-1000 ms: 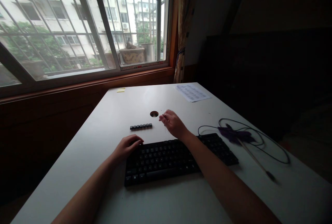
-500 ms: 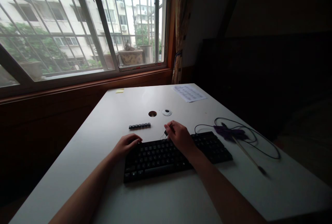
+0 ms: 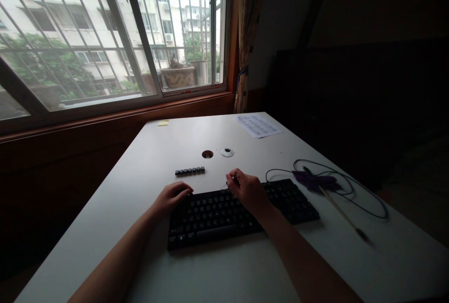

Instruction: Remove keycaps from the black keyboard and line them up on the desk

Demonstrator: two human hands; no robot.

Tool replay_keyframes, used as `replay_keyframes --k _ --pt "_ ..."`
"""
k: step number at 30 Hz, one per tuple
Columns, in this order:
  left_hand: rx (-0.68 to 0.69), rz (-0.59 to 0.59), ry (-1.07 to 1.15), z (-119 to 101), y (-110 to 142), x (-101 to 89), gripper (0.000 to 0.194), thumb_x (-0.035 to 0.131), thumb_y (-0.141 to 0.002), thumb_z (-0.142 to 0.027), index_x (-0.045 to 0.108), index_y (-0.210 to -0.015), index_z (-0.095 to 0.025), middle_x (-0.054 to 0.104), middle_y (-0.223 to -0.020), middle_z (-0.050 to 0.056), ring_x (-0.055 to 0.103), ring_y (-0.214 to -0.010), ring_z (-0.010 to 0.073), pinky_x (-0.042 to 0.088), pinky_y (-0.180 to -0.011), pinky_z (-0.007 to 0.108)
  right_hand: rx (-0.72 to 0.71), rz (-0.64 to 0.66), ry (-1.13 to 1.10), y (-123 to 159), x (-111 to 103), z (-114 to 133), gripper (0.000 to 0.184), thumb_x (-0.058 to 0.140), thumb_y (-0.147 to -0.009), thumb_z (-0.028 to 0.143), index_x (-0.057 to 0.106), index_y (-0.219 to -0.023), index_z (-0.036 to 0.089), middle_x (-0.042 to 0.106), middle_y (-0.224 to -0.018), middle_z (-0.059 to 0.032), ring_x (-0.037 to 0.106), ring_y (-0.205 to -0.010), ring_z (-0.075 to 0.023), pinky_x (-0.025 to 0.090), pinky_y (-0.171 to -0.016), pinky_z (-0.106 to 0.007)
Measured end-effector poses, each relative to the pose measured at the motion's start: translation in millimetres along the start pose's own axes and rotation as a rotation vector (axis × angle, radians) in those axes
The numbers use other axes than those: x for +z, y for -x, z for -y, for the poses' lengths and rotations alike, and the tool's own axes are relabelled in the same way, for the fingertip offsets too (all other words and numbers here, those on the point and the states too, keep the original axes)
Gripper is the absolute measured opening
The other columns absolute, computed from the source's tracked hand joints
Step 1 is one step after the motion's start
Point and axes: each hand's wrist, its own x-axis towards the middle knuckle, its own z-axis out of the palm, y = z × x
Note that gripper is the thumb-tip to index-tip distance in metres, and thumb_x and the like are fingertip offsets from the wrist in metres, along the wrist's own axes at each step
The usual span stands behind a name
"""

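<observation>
A black keyboard (image 3: 213, 219) lies near on the white desk (image 3: 217, 268), the left hand (image 3: 173, 196) resting at its far left corner, whether gripping I cannot tell, while the right hand (image 3: 247, 193), fingertips together on a mostly hidden thin tool (image 3: 234, 177), is above its far edge. Farther sit a row of black keycaps (image 3: 190, 171) left, a looped cable (image 3: 387, 209) right, a round hole (image 3: 207, 154) and white cover (image 3: 224, 154), then printed sheets (image 3: 258, 126) far right. Beyond, in dim light, a window (image 3: 138, 18) shows a patterned planter (image 3: 178, 78) holding a brownish clump (image 3: 174, 62).
</observation>
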Motion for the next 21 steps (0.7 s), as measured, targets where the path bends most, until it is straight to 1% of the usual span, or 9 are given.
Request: replay_keyframes --k 6,8,11,15,18,21 --pt "0.003 0.001 -0.02 1 0 -0.2 0.029 0.051 -0.093 -0.039 0.071 -0.096 -0.018 0.072 -0.093 0.007 0.065 -0.088 0.021 0.052 -0.082 0.033 -0.092 0.093 0.013 1 4 1 0.023 0.043 -0.097 0.036 0.058 -0.086 0.023 0.062 -0.063 0.0005 0.06 -0.056 -0.0148 0.041 -0.059 -0.025" --pt "0.004 0.003 -0.023 1 0 -0.4 0.028 0.051 -0.093 -0.038 0.071 -0.096 -0.018 0.072 -0.093 0.007 0.065 -0.089 0.0209 0.051 -0.082 0.032 -0.1 0.117 0.019 1 4 1 0.023 0.042 -0.097 0.036 0.059 -0.086 0.023 0.062 -0.063 0.0005 0.059 -0.055 -0.0147 0.04 -0.059 -0.025" --pt "0.004 0.005 -0.025 1 0 -0.4 0.028 0.051 -0.093 -0.038 0.071 -0.096 -0.018 0.072 -0.093 0.007 0.065 -0.089 0.0208 0.051 -0.082 0.032 -0.023 0.116 -0.037 -1 3 -4 0.024 0.042 -0.097 0.036 0.058 -0.086 0.023 0.063 -0.062 0.0008 0.06 -0.056 -0.0147 0.042 -0.058 -0.024" --pt "0.005 -0.001 -0.029 1 0 -0.1 0.027 0.051 -0.093 -0.038 0.071 -0.095 -0.018 0.072 -0.092 0.007 0.066 -0.088 0.0209 0.052 -0.081 0.032 0.115 0.139 -0.216 -4 -1 -12 0.024 0.042 -0.096 0.038 0.056 -0.085 0.023 0.062 -0.058 0.0033 0.06 -0.049 -0.0132 0.046 -0.056 -0.023" --pt "0.007 0.0 -0.026 0 0 0.0 0.026 0.052 -0.093 -0.036 0.071 -0.095 -0.019 0.073 -0.093 0.007 0.066 -0.088 0.0208 0.051 -0.081 0.031 0.175 0.156 -0.341 -5 1 -17 0.025 0.042 -0.095 0.041 0.054 -0.083 0.022 0.063 -0.059 0.0043 0.059 -0.044 -0.0118 0.046 -0.051 -0.022" --pt "0.01 -0.001 -0.03 -1 0 0.1 0.025 0.052 -0.093 -0.035 0.071 -0.095 -0.019 0.073 -0.093 0.006 0.066 -0.089 0.0204 0.051 -0.082 0.03 0.23 0.137 -0.422 -6 4 -23 0.027 0.043 -0.094 0.044 0.053 -0.083 0.022 0.062 -0.057 0.0047 0.059 -0.043 -0.0117 0.046 -0.048 -0.021"
